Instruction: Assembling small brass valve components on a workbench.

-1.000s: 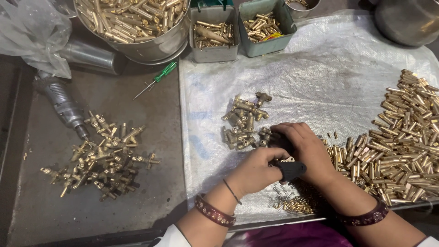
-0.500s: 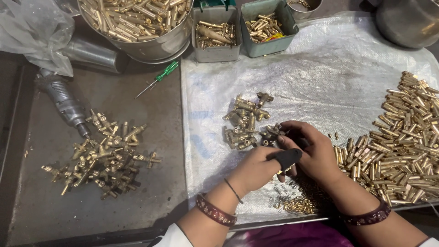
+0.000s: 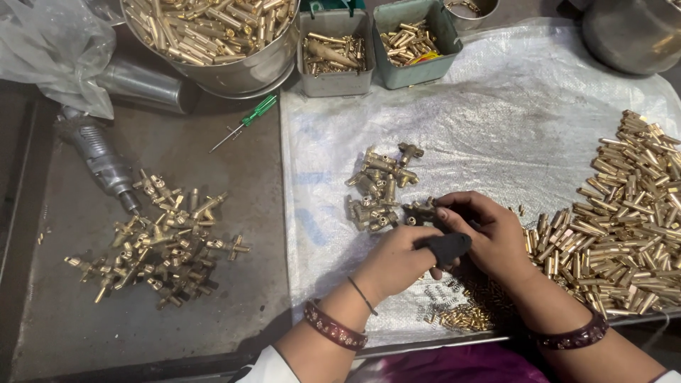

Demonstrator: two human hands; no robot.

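A dark, scuffed metal bench (image 3: 177, 149) fills the view, its raised lip seen along the left edge. Its right part is covered by a wrinkled white woven sheet (image 3: 511, 120). Even, soft light is cast, with faint shadows.

No labels, signs or screens in view. Packaging only: crumpled clear plastic bag (image 3: 50, 53) at far left corner of worktop (image 3: 177, 312), empty-looking, partly draped over a grey metal tool (image 3: 99, 159). White woven plastic sack (image 3: 511, 128) spread flat over right half of worktop, faint blue print near its left edge, too blurred to make out.
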